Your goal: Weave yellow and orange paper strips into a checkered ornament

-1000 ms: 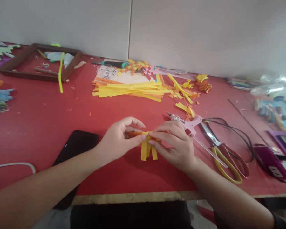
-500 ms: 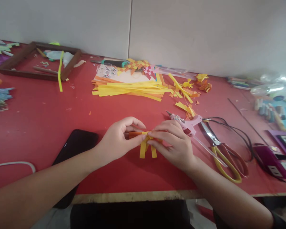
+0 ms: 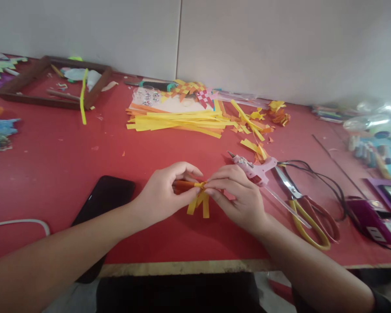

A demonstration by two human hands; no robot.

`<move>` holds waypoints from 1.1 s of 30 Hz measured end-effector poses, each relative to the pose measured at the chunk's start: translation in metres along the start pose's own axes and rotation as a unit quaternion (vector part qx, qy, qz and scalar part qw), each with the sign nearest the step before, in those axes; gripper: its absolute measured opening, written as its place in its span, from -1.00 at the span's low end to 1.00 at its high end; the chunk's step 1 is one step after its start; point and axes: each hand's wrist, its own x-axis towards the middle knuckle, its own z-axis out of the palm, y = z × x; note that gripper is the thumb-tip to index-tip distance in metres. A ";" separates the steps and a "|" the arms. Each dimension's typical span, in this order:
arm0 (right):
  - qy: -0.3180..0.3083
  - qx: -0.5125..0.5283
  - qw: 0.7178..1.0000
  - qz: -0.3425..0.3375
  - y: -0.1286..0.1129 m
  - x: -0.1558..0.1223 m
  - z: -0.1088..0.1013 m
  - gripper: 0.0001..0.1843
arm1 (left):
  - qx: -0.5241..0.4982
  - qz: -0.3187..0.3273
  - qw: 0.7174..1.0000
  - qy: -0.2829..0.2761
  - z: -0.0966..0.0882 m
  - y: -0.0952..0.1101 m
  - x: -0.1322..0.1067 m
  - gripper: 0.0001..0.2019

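Note:
Yellow and orange paper strips, crossed over one another, are held above the red table between my two hands. My left hand pinches them from the left, where an orange strip runs back under its fingers. From the right, my right hand pinches the same strips at the crossing, thumb and fingertips together. Two yellow ends hang down toward me. The crossing itself is partly hidden by my fingertips. Just beyond my right hand lies a pink glue gun with a clear glue stick in it.
Scissors with yellow and red handles lie at the right, beside a black cable. A phone rests under my left forearm. Behind my hands is a pile of yellow and orange strips. A brown wooden frame sits back left.
The hanging yellow ends have shifted slightly left and closer together. My right fingertips have drawn in closer around the crossing. Both hands stay in nearly the same place.

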 end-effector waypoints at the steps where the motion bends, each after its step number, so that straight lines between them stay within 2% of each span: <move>1: -0.004 0.003 1.000 0.002 0.000 0.000 0.000 -0.94 | 0.004 -0.001 1.000 -0.004 0.000 0.001 0.000 -0.81; 6: -0.021 0.027 0.999 0.021 -0.002 0.000 0.000 -0.90 | 0.000 -0.003 1.000 -0.021 0.000 0.003 -0.003 -0.81; 10: -0.050 0.082 0.992 0.086 -0.003 -0.001 -0.001 -0.89 | -0.030 -0.009 0.998 -0.050 -0.001 0.002 -0.003 -0.81; 18: -0.105 0.202 0.950 0.214 -0.003 0.000 -0.003 -0.79 | -0.077 -0.009 0.994 -0.081 -0.002 0.002 -0.001 -0.81; 26: -0.150 0.274 0.914 0.261 -0.004 0.003 -0.004 -0.71 | -0.113 -0.021 0.987 -0.109 -0.003 0.003 -0.003 -0.79; 29: -0.149 0.264 0.918 0.257 -0.004 0.003 -0.004 -0.70 | -0.112 -0.029 0.987 -0.107 -0.003 0.004 -0.001 -0.79; 33: -0.099 0.177 0.960 0.191 -0.004 0.002 -0.007 -0.85 | -0.092 -0.064 0.992 -0.064 -0.004 0.000 0.002 -0.81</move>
